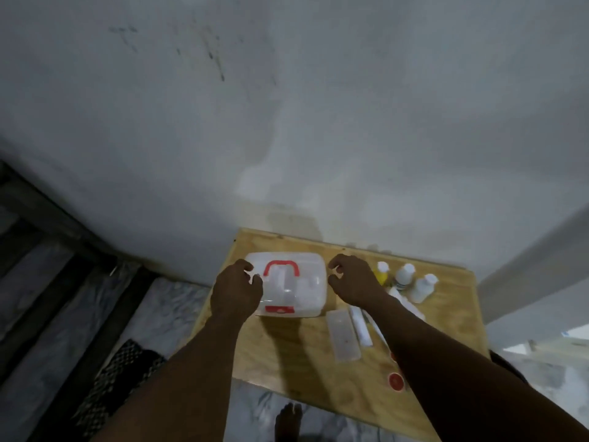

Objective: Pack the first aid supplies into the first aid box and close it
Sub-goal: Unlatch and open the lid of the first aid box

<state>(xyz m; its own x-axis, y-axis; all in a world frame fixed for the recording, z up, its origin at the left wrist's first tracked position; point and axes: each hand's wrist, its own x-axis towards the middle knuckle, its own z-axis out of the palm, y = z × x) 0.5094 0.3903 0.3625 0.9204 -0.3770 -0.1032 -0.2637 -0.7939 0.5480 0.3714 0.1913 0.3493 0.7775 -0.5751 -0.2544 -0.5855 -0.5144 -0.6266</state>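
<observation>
A small wooden table [306,355] stands against a grey wall [318,106]. On it, at about 11 o'clock from the table centre, sits the first aid box [296,287], a clear plastic box with a red handle [281,269] on the lid and a red clasp [279,309] on the near side. The lid lies on the box.

The left hand [237,290] is at the 9 o'clock side of the box, its fingers curled and touching the left edge of the lid. The right hand [353,280] is at the 3 o'clock side, just beside the box, with fingers bent and a little apart, holding nothing; I cannot tell if it touches the box.

At 3 o'clock from the box stand a yellow bottle [381,274] and two white bottles [405,274] [424,287], close together. At 5 o'clock from the box lie a flat clear packet [342,334] and a white roll [361,327] beside it. Near the right forearm lies a small red round thing [396,381], at the 4 o'clock edge of the table. A bare foot [288,422] is on the floor at 6 o'clock.
</observation>
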